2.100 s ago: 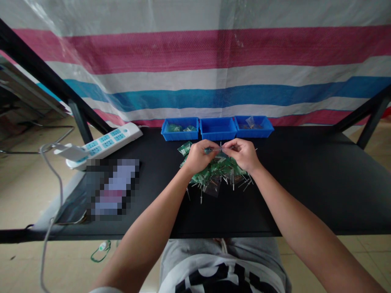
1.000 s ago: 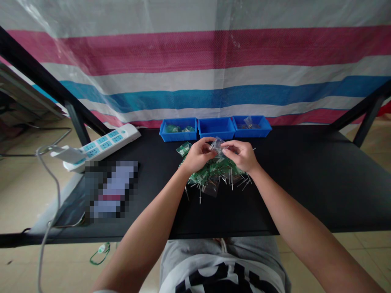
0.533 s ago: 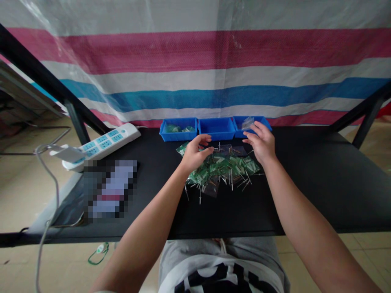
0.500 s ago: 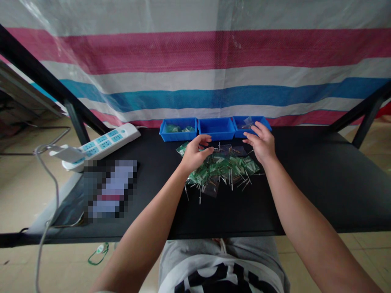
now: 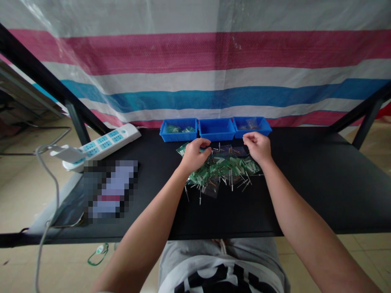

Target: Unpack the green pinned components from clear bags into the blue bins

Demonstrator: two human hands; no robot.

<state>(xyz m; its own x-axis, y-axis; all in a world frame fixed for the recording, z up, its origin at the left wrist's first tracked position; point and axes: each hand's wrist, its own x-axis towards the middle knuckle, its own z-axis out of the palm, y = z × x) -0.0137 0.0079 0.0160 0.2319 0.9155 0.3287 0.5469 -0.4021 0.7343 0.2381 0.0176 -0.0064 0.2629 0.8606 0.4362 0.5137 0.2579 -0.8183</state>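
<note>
My left hand hovers at the left edge of a pile of small clear bags with green contents. Its fingers are curled, the thumb stands apart from them, and nothing shows in between. Over the pile's right side, just in front of the right blue bin, is my right hand. Its fingers are drawn together and I see nothing in them. Inside that bin lies a small clear bag. Silver blind rivets stick out along the pile's front edge, with a clear bag of brownish pins.
The left blue bin holds green bags; the middle blue bin stands between the other two. A white power strip with a plugged-in adapter lies at the left, above a blurred-out flat object. A striped sheet hangs behind.
My right hand has drawn back from the right bin toward me, and its spread fingers have closed together. The clear bag now shows in that bin. My left hand has barely moved.
</note>
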